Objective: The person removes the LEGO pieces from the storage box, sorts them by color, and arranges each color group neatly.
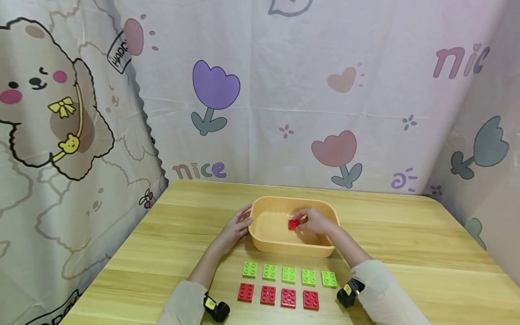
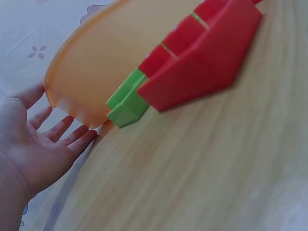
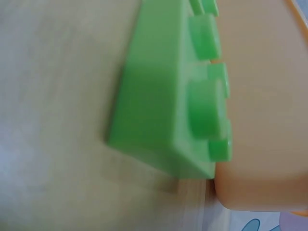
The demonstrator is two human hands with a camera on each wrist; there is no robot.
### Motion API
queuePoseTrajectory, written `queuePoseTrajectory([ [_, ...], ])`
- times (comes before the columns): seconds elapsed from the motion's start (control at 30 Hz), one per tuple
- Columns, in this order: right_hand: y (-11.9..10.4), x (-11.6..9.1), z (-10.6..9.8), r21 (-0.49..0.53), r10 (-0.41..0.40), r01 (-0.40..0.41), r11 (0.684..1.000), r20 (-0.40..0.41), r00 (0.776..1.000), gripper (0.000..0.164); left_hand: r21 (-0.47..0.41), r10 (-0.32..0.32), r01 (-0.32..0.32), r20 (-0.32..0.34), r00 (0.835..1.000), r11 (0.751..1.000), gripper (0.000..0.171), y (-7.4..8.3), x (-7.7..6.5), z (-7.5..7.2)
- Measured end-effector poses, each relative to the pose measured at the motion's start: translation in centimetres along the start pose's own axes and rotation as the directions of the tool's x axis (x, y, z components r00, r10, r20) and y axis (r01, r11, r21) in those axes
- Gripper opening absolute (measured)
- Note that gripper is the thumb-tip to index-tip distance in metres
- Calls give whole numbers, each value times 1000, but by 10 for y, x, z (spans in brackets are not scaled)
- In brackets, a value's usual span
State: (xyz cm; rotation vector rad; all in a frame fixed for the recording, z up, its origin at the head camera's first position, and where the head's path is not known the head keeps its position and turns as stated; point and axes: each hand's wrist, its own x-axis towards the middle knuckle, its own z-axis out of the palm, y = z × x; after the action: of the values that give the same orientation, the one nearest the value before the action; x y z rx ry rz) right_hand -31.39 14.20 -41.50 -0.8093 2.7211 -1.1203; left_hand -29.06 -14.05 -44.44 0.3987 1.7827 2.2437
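A yellow-orange plastic basin (image 1: 268,246) stands on the wooden table. My right hand (image 1: 314,221) reaches over its right side and pinches a red toy brick (image 1: 293,225) at the fingertips, inside the basin. At the basin's left end is my left hand (image 1: 239,228), its fingers extended along the outer wall; the left wrist view shows the thumb up at the rim and the fingers (image 2: 60,129) lower on the wall. In front of the basin lies a row of several green bricks (image 1: 289,274), and nearer, a row of several red bricks (image 1: 288,298), all studs up.
The wooden table (image 1: 162,253) extends to both sides of the basin, and a printed curtain (image 1: 260,135) hangs behind it. A green brick (image 3: 154,96) looms close in the right wrist view. Black wrist cameras (image 1: 217,310) are worn at both cuffs.
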Motion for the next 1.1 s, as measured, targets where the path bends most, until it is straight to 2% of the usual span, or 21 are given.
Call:
queuePoseTrajectory([
  [0.17, 0, 0, 1, -8, -17, 17, 1000, -6, 1000, 21, -9, 0, 0, 12, 1000, 1000, 56, 0, -1, 0],
  [0.43, -1, 0, 2, 15, -1, 2, 1000, -33, 999, 20, -3, 6, -6, -4, 1000, 1000, 56, -2, -2, -1],
  [0.73, -5, 0, -1, 10, -54, 55, 998, -76, 996, 22, -6, 9, -9, 6, 1000, 1000, 56, -1, 0, 1],
  [0.97, -10, 0, -3, -51, -121, 115, 992, -128, 984, 21, -5, 8, -8, 5, 1000, 1000, 57, 0, 1, 1],
  [1.1, -14, -4, -3, -48, -144, 138, 989, -161, 977, 22, 11, 3, -3, 10, 1000, 1000, 57, 1, 0, 1],
])
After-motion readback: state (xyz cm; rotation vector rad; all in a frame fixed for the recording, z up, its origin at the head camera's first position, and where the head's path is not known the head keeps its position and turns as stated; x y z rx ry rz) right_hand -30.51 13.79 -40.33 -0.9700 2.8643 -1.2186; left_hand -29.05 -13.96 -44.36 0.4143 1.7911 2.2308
